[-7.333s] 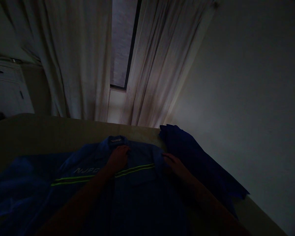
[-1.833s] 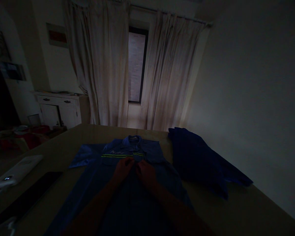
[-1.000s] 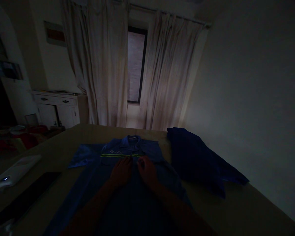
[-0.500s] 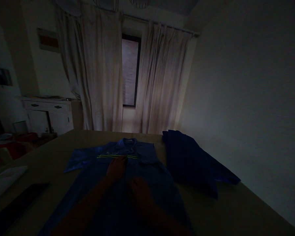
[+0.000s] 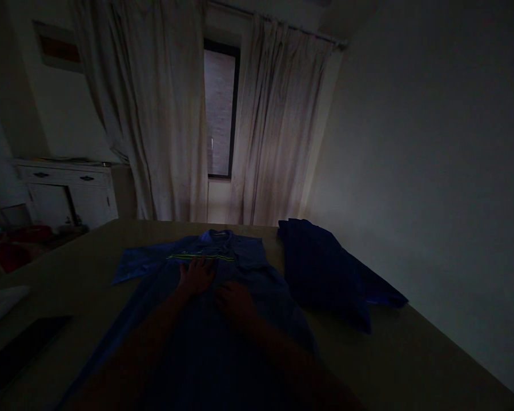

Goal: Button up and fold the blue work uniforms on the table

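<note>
A blue work shirt with thin yellow-green stripes across its chest lies front up, its collar at the far end. One sleeve stretches out to the left; on the right side the cloth looks folded in at the shoulder. My left hand rests flat on the chest just below the stripes, fingers spread. Slightly nearer and to its right, my right hand is closed, fingers curled down onto the shirt's front by the middle line. Dim light hides exactly what its fingertips grip.
A darker blue garment lies crumpled on the table to the right, by the wall. At left are a dark flat object and a white item. Beyond stand a white cabinet and curtains.
My right hand has moved up the shirt front, closer to my left hand. The left hand's fingers now look more spread. The view has shifted a little.
</note>
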`<state>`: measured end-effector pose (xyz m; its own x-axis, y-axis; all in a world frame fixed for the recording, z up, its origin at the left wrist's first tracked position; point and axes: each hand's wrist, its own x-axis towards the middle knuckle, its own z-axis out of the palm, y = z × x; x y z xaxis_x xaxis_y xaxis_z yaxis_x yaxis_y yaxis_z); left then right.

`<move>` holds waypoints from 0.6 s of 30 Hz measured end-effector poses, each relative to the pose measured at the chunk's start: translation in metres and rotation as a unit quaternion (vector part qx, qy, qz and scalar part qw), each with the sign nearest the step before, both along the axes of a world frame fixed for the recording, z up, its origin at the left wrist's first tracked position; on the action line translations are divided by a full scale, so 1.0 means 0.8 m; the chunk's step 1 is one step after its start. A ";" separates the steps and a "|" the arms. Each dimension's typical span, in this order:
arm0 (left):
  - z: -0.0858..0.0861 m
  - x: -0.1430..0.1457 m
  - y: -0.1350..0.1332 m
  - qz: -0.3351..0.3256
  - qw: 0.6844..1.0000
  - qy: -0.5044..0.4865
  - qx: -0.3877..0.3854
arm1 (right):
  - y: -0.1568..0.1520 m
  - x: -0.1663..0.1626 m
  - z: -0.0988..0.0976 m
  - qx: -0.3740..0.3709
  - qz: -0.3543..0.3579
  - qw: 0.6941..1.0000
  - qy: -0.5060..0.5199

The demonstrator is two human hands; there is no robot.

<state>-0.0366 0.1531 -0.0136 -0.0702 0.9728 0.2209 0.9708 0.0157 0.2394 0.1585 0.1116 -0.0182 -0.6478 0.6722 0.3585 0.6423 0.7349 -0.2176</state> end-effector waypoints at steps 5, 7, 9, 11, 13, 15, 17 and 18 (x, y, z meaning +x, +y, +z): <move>-0.001 0.019 -0.022 -0.038 0.998 -0.033 0.033 | 0.001 -0.004 0.001 0.046 -0.011 0.999 -0.018; -0.006 0.030 -0.038 -0.030 0.998 -0.049 0.028 | -0.002 -0.004 0.001 0.060 -0.011 0.998 -0.028; -0.011 0.040 -0.053 -0.024 0.997 -0.066 0.022 | -0.006 -0.003 -0.001 0.062 -0.011 0.997 -0.045; -0.016 0.044 -0.066 -0.025 0.996 -0.082 0.016 | -0.011 -0.003 -0.002 0.058 -0.025 0.996 -0.062; -0.019 0.043 -0.076 -0.030 0.994 -0.102 0.016 | -0.016 -0.003 -0.004 0.052 -0.050 0.995 -0.064; -0.017 0.040 -0.081 -0.037 0.992 -0.121 0.015 | -0.019 -0.003 -0.004 0.038 -0.074 0.995 -0.047; -0.014 0.037 -0.083 -0.043 0.991 -0.129 0.011 | -0.020 -0.003 0.000 0.021 -0.080 0.996 -0.026; -0.012 0.037 -0.083 -0.047 0.990 -0.132 0.011 | -0.020 -0.003 0.002 0.013 -0.074 0.997 -0.019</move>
